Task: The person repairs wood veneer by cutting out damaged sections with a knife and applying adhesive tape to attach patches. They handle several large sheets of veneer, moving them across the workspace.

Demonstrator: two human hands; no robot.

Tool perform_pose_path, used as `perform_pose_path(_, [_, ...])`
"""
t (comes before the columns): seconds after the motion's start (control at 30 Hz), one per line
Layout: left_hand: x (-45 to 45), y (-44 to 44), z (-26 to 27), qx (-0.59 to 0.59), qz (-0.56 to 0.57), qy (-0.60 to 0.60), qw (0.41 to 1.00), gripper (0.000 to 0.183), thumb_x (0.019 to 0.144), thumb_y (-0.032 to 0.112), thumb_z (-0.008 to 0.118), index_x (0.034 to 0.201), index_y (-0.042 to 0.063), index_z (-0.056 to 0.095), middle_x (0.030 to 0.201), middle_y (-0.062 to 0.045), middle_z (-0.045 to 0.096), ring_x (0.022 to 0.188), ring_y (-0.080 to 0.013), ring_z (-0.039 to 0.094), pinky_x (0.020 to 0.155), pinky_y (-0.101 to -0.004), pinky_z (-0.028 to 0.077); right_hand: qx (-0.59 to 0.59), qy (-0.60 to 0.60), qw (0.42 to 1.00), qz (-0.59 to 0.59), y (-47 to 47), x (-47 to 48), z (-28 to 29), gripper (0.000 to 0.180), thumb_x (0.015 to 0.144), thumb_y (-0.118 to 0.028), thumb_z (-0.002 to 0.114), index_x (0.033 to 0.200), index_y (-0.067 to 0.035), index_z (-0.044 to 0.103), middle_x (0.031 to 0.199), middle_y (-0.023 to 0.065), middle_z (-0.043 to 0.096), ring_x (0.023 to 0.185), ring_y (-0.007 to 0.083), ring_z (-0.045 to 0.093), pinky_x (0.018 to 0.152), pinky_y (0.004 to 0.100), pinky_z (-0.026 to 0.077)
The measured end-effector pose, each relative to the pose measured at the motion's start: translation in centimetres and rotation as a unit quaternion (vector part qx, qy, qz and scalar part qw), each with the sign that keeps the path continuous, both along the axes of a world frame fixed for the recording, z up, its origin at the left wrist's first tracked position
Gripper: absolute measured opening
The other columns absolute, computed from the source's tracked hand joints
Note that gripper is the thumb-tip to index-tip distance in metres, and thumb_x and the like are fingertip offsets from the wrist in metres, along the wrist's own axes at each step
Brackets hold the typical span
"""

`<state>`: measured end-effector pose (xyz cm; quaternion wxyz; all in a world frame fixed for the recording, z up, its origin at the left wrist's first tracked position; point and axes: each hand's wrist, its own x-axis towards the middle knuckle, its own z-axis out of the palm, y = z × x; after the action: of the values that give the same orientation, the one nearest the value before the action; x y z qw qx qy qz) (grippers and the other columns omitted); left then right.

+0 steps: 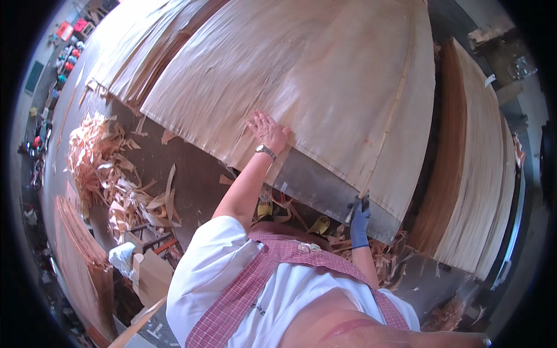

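My bare left hand (pixel 267 132), with a wristwatch (pixel 265 151) at the wrist, lies flat with fingers spread on a large pale wood veneer sheet (pixel 304 87). My right hand (pixel 360 222) wears a blue work glove with dark fingertips. It is closed around the near end of a long thin rod (pixel 397 100), which looks like bamboo and lies lengthwise over the sheet's right part. Past the sheet's near edge, a strip of grey tabletop (pixel 322 185) shows between my hands. What lies under the veneer is hidden.
To the right stands a thick veneer stack (pixel 470 165); another stack (pixel 148 56) is at upper left. Curled veneer scraps (pixel 100 161) heap on the floor at left. A cardboard box (pixel 150 276) and more upright veneer sheets (pixel 78 256) stand at lower left.
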<state>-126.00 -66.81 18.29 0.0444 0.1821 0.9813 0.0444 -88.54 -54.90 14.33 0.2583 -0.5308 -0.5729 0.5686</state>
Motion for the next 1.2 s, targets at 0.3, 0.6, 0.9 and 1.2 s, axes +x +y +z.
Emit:
perform_pose_path(0.3, [4.0, 6.8, 6.0, 0.206, -0.078, -0.048, 0.974, 0.024, 0.087, 0.025, 0.060, 0.101, 0.008, 0.068, 0.119, -0.016, 0.063, 0.108, -0.0388, 0.059, 0.093, -0.0484, 0.045, 0.249, -0.145, 0.957, 0.013, -1.3, 9.6, 0.9, 0.025, 0.095, -0.022, 0.058, 0.109, -0.001, 0.059, 0.092, 0.0192, 0.069, 0.084, 0.0360, 0.067, 0.071, 0.0402, 0.051])
perform_pose_path(0.6, [28.7, 37.1, 15.1, 0.312, -0.504, 0.005, 0.806, 0.031, 0.086, 0.019, 0.057, 0.113, 0.002, 0.057, 0.099, -0.020, 0.064, 0.093, -0.0373, 0.061, 0.082, -0.0481, 0.046, 0.034, -0.021, 0.998, 0.047, 4.4, 11.3, -3.1, 0.019, 0.098, -0.023, 0.055, 0.109, -0.007, 0.057, 0.071, 0.0089, 0.064, 0.053, 0.0170, 0.059, 0.047, 0.0328, 0.046])
perform_pose_path(0.9, [43.2, 46.9, 3.0, 0.145, -0.630, -0.179, 0.742, 0.036, 0.085, 0.023, 0.061, 0.114, 0.002, 0.060, 0.110, -0.017, 0.063, 0.108, -0.0339, 0.059, 0.095, -0.0428, 0.045, -0.176, 0.136, 0.975, 0.025, 9.3, 12.7, -0.3, 0.013, 0.100, -0.020, 0.049, 0.103, -0.010, 0.057, 0.062, 0.0016, 0.056, 0.040, 0.0106, 0.046, 0.035, 0.0281, 0.037])
perform_pose_path(1.2, [45.3, 47.9, 0.2, 0.186, -0.645, -0.323, 0.667, 0.053, 0.085, 0.032, 0.060, 0.126, 0.000, 0.057, 0.121, -0.021, 0.060, 0.115, -0.0356, 0.055, 0.101, -0.0418, 0.042, 0.209, -0.160, 0.964, -0.032, 7.4, 18.0, 5.6, 0.053, 0.093, -0.028, 0.061, 0.133, 0.002, 0.045, 0.100, 0.0252, 0.065, 0.078, 0.0411, 0.065, 0.067, 0.0465, 0.051])
